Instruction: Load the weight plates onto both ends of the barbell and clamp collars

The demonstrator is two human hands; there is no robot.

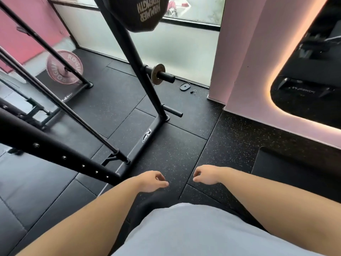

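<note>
Black weight plate (140, 12), 12 o'clock: likely heavy, rigid; grip rim. Left hand (153, 181), right hand (206, 175): relaxed, empty.

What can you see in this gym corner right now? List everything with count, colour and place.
Large plate: one, pink, far left behind the slanted bars.
Hammer Strength plate: one, black, top of rack.
Small plate: one, grey, on rack's middle peg.
Rack: one, black, centre-left.
Oval piece: one, black, floor by window.
Floor: one, black speckled, underfoot.
Left hand: one, bare, empty, bottom centre.
Right hand: one, bare, empty, beside it.
</note>
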